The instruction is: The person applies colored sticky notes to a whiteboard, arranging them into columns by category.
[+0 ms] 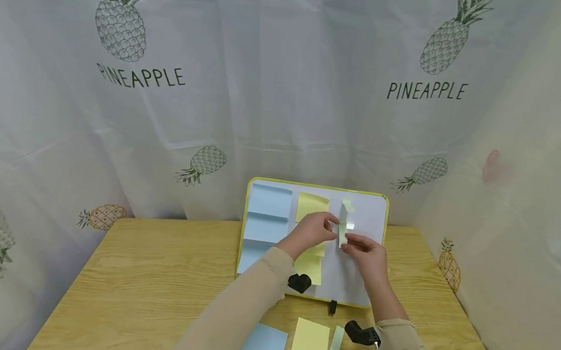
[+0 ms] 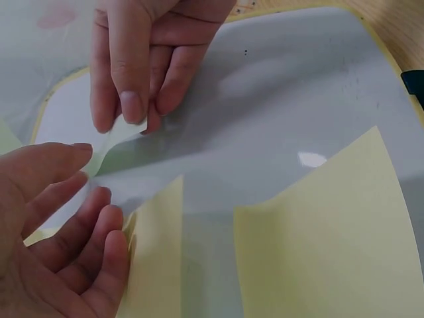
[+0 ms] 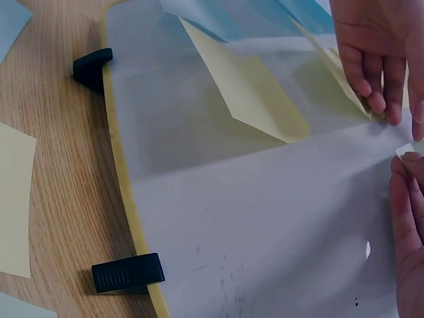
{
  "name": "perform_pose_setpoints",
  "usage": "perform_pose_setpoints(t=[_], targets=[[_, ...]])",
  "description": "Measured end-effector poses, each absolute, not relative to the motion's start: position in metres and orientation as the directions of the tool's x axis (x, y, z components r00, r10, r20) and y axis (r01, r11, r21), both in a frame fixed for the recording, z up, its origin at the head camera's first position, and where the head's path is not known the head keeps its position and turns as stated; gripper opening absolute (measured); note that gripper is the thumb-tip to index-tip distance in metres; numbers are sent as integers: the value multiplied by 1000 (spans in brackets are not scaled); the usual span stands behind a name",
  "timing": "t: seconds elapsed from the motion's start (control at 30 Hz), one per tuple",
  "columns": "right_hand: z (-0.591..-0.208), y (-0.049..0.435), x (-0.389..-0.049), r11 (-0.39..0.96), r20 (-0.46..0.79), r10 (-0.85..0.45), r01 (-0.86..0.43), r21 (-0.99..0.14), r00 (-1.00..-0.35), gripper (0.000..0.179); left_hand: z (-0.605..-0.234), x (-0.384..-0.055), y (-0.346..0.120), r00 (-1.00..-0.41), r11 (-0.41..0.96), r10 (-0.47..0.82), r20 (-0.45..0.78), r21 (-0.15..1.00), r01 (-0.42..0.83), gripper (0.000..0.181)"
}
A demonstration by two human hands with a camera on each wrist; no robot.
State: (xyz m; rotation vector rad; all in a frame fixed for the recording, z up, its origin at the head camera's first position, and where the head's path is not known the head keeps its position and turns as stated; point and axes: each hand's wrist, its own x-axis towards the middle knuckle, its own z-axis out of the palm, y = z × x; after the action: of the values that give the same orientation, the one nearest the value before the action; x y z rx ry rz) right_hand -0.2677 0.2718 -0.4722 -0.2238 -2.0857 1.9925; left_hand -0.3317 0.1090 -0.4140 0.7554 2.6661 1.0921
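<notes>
Over the right part of a whiteboard, a narrow pale green sticky note stretches between both hands. My right hand pinches its lower end between thumb and fingers. At its other end my left hand pinches the strip with thumb and forefinger, the other fingers loosely curled beside a yellow sticky note. Another pale green sticky note is on the board just above, its edge lifting. Yellow sticky notes form the middle column, partly hidden by my left hand. Blue sticky notes form the left column.
On the wooden table in front lie a blue pad, a yellow pad and a narrow green pad. Black feet jut from the board's near edge. A pineapple-print curtain hangs behind and at the sides.
</notes>
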Motion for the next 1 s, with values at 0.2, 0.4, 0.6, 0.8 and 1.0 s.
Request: perform_pose_setpoints(t=[0.2, 0.4, 0.6, 0.8, 1.0], targets=[[-475, 272, -269, 79, 86, 288, -66, -995, -954, 35, -415, -333, 110, -858, 609, 511, 44, 687, 398, 38], [-476, 272, -269, 86, 89, 294, -66, -994, -952, 33, -416, -334, 112, -866, 607, 497, 60, 689, 396, 39], [-476, 270, -269, 110, 114, 291, -85, -990, -950, 33, -417, -336, 113, -873, 610, 484, 62, 691, 388, 40], [-477, 270, -269, 110, 122, 286, -94, -989, -950, 33, -418, -337, 115, -878, 616, 476, 47, 694, 372, 41], [-477, 270, -269, 132, 97, 281, -61, -989, -955, 34, -416, -336, 117, -875, 617, 482, 40, 694, 371, 43]])
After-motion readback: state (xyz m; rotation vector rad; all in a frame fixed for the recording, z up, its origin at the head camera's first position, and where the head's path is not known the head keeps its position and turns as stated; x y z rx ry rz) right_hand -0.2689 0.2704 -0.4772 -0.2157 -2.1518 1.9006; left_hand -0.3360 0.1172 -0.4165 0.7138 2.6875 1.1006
